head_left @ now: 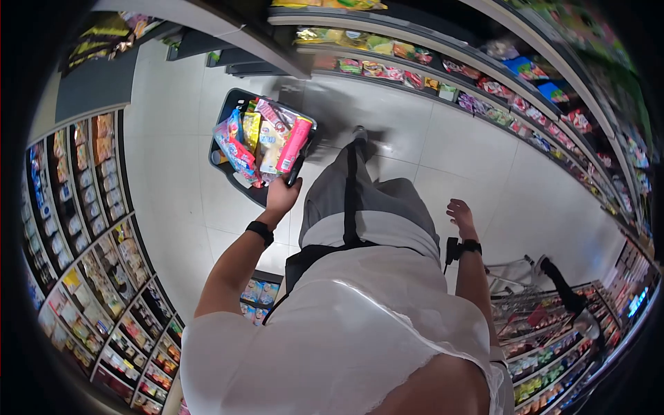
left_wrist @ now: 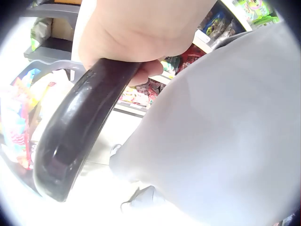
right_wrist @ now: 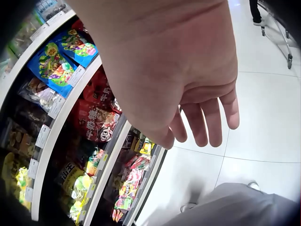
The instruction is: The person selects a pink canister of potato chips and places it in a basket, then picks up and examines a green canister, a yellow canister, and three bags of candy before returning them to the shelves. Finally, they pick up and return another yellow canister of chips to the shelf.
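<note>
My left hand (head_left: 282, 196) grips the black handle (left_wrist: 77, 129) of a dark shopping basket (head_left: 243, 189), carried at my left side above the floor. Colourful snack packets fill the basket, among them a pink-red pack (head_left: 295, 144), a yellow bag (head_left: 250, 128) and a blue and red bag (head_left: 236, 153). In the left wrist view the palm and curled fingers wrap the handle's upper end. My right hand (right_wrist: 174, 80) hangs at my right side with its fingers loosely bent and nothing in it.
Shelves of bagged sweets (head_left: 415, 77) run along the front and right, and more packed shelves (head_left: 83, 249) stand on the left. Pale tiles (head_left: 408, 131) cover the floor. At the right are a metal shopping cart (head_left: 515, 273) and another person's dark-clothed leg (head_left: 561, 287).
</note>
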Demonstrator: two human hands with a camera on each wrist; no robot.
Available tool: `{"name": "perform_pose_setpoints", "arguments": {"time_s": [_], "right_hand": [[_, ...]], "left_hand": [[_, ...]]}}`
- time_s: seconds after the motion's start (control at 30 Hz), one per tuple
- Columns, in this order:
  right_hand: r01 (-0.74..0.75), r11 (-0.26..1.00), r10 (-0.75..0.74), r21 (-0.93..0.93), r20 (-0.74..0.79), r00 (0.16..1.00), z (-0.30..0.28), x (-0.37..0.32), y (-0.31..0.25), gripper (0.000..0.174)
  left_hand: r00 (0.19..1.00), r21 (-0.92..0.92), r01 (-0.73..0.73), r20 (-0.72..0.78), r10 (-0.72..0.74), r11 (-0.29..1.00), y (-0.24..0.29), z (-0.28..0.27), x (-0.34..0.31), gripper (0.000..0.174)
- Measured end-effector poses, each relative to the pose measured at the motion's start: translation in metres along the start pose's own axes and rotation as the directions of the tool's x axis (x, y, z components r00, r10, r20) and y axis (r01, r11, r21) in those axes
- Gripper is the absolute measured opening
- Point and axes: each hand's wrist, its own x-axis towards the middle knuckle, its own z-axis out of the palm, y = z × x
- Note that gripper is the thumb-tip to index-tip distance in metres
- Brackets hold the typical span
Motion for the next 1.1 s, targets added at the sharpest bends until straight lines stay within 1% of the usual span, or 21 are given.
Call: {"name": "perform_pose_setpoints", "arguments": {"time_s": [0.07, 0.1, 0.13, 0.2, 0.27, 0.3, 0.33, 0.43, 0.47, 0.53, 0.6, 0.73, 0.77, 0.8, 0.83, 0.87, 0.9, 0.97, 1.0, 1.07, 1.1], "right_hand": [[-0.018, 1.000, 0.018, 0.014, 0.016, 1.000, 0.008, -0.010, 0.011, 0.041], [0.038, 0.999, -0.040, 0.033, 0.050, 0.998, 0.011, -0.015, 0.021, 0.041], [0.094, 0.994, -0.099, 0.054, 0.081, 0.992, 0.015, -0.022, 0.030, 0.041], [0.084, 0.993, -0.091, 0.079, 0.088, 0.992, 0.021, -0.036, 0.049, 0.043], [0.130, 0.978, -0.148, 0.166, 0.099, 0.984, 0.024, -0.056, 0.076, 0.044], [0.133, 0.974, -0.153, 0.183, 0.100, 0.983, 0.023, -0.066, 0.092, 0.046], [0.116, 0.971, -0.137, 0.210, 0.089, 0.987, 0.022, -0.075, 0.116, 0.046], [0.050, 0.938, -0.082, 0.343, 0.080, 0.993, 0.022, -0.096, 0.186, 0.047], [-0.010, 0.925, -0.022, 0.381, 0.079, 0.997, 0.021, -0.102, 0.216, 0.049], [-0.070, 0.900, 0.039, 0.431, 0.081, 0.996, 0.021, -0.110, 0.281, 0.050], [-0.196, 0.855, 0.175, 0.480, 0.088, 0.981, 0.022, -0.118, 0.349, 0.052], [-0.307, 0.752, 0.303, 0.584, 0.107, 0.947, 0.023, -0.142, 0.451, 0.050], [-0.318, 0.737, 0.319, 0.597, 0.108, 0.942, 0.023, -0.149, 0.468, 0.049], [-0.330, 0.721, 0.335, 0.610, 0.110, 0.936, 0.024, -0.153, 0.483, 0.049], [-0.347, 0.726, 0.345, 0.594, 0.122, 0.931, 0.024, -0.155, 0.497, 0.049], [-0.348, 0.733, 0.362, 0.585, 0.098, 0.927, 0.025, -0.154, 0.507, 0.039], [-0.348, 0.731, 0.365, 0.588, 0.095, 0.926, 0.024, -0.153, 0.516, 0.038], [-0.345, 0.723, 0.365, 0.598, 0.094, 0.926, 0.013, -0.150, 0.523, 0.036], [-0.342, 0.718, 0.352, 0.607, 0.107, 0.930, 0.003, -0.149, 0.525, 0.042], [-0.331, 0.711, 0.334, 0.621, 0.115, 0.935, -0.021, -0.141, 0.531, 0.048], [-0.309, 0.702, 0.315, 0.641, 0.109, 0.943, -0.037, -0.136, 0.531, 0.047]], "left_hand": [[0.998, -0.004, 0.058, 0.018, -0.058, 0.998, 0.001, 0.001, 0.000, 0.037], [0.999, 0.036, -0.007, -0.040, 0.008, 0.999, 0.014, -0.004, -0.008, 0.038], [0.999, 0.035, -0.010, -0.038, 0.011, 0.999, 0.015, -0.003, -0.008, 0.040], [0.999, 0.026, -0.025, -0.042, 0.026, 0.999, 0.006, 0.002, -0.005, 0.042], [0.994, 0.084, -0.060, -0.088, 0.067, 0.995, -0.010, 0.007, 0.003, 0.042], [0.997, 0.067, -0.028, -0.072, 0.033, 0.997, 0.001, 0.004, -0.002, 0.043], [0.998, 0.053, 0.005, -0.056, -0.002, 0.999, 0.012, 0.003, -0.008, 0.043], [0.986, 0.178, 0.026, -0.166, 0.003, 0.984, -0.012, 0.010, 0.010, 0.044], [0.981, 0.213, 0.046, -0.193, -0.004, 0.976, -0.030, 0.012, 0.023, 0.047], [0.975, 0.271, 0.008, -0.215, 0.052, 0.963, -0.005, 0.010, 0.003, 0.049], [0.938, 0.434, 0.053, -0.330, 0.104, 0.899, 0.014, 0.016, -0.014, 0.051], [0.897, 0.345, 0.252, -0.434, -0.085, 0.904, 0.028, 0.035, -0.031, 0.063], [0.869, 0.297, 0.270, -0.486, -0.099, 0.916, 0.005, 0.037, -0.008, 0.051], [0.886, 0.244, 0.242, -0.450, -0.112, 0.939, 0.012, 0.038, -0.011, 0.043], [0.914, 0.195, 0.255, -0.367, -0.171, 0.947, 0.019, 0.041, -0.015, 0.039], [0.933, 0.146, 0.275, -0.280, -0.227, 0.950, 0.023, 0.043, -0.021, 0.035], [0.939, 0.157, 0.257, -0.273, -0.208, 0.954, 0.017, 0.046, -0.018, 0.034], [0.925, 0.241, 0.244, -0.350, -0.150, 0.939, -0.003, 0.063, -0.006, 0.032], [0.916, 0.269, 0.223, -0.385, -0.108, 0.937, -0.013, 0.073, -0.001, 0.031], [0.921, 0.310, 0.338, -0.301, -0.246, 0.889, 0.024, 0.105, -0.038, 0.030], [0.915, 0.323, 0.327, -0.344, -0.212, 0.888, -0.012, 0.117, -0.011, 0.029]]}}
